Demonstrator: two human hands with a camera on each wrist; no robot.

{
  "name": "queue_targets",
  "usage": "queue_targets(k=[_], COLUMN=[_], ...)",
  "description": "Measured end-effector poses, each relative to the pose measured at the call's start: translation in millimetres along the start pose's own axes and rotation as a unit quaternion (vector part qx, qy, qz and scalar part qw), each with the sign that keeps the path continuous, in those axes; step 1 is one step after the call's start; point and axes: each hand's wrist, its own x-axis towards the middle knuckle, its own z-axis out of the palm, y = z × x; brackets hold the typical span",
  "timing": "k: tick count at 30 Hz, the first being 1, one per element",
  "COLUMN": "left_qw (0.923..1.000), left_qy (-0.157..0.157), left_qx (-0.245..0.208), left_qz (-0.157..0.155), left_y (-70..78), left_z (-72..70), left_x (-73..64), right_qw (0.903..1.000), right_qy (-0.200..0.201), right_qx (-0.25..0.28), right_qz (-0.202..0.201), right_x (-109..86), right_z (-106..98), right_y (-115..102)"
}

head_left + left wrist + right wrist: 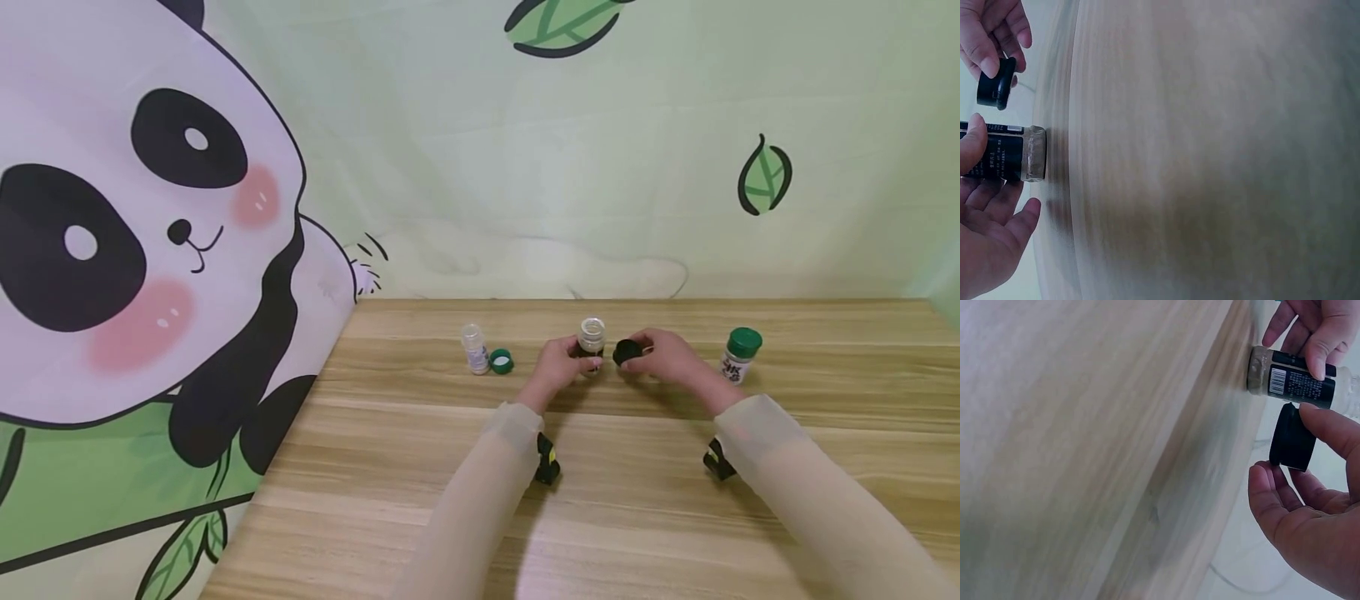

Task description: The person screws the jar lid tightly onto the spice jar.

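Note:
My left hand [557,365] grips a clear glass spice jar [592,331] with a black label. The jar stands upright with its top uncovered, and the left wrist view shows the thumb and fingers on either side of its label [997,156]. Just right of the jar, my right hand [667,357] pinches a black cap [627,352]. In the right wrist view the cap [1292,439] is held between thumb and fingertips, beside the jar [1300,381] and apart from it. Brownish contents show at the jar's base.
To the left stands an uncapped clear bottle [474,348] with a green cap [501,361] lying beside it. A shaker with a green lid [744,343] stands right of my right hand, partly behind the forearm. The wooden table [637,525] meets a panda-printed cloth [465,167] at the back.

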Motion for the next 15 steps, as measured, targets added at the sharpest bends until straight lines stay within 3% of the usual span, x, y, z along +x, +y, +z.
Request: queue_targets(k=[15], left_qw=[1.0], left_qy=[0.003], left_qx=[0.005], left_qz=[0.006], left_y=[-1.5], left_z=[-0.1], left_x=[0.2], right_qw=[0.9993], right_qy=[0.027], right_qx=[-0.008], right_qz=[-0.024], right_x=[-10.6], right_z=[-10], right_y=[-16])
